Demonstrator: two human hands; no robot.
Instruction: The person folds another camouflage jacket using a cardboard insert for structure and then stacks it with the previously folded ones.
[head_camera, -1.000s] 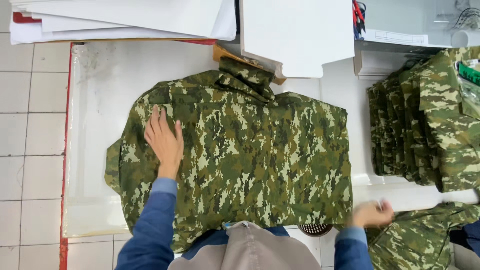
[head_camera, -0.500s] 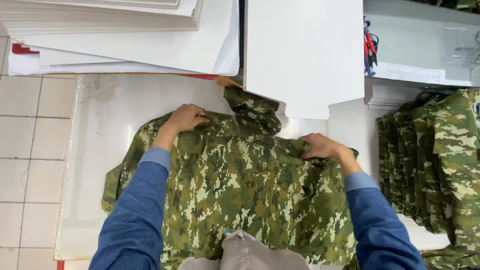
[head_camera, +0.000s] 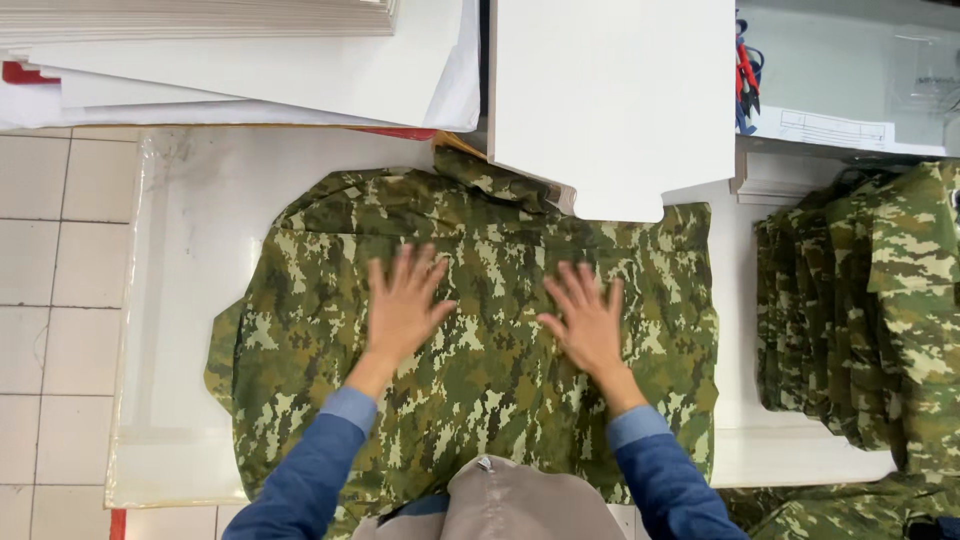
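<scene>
A soft green and brown camouflage cloth shirt (head_camera: 470, 340) lies spread flat in the middle of a smooth white table (head_camera: 190, 300). The cloth has a blocky, spotty pattern and small wrinkles near its collar at the top. The left hand (head_camera: 405, 305) rests flat on the shirt with its fingers spread wide and holding nothing. The right hand (head_camera: 588, 322) lies flat just beside it, fingers also spread out and loose. Both arms wear blue sleeves. A stiff white cardboard sheet (head_camera: 610, 100) covers the top edge of the shirt. More flat white sheets (head_camera: 250, 60) lie stacked at the top left. A pile of folded camouflage shirts (head_camera: 860, 320) sits on the right.
</scene>
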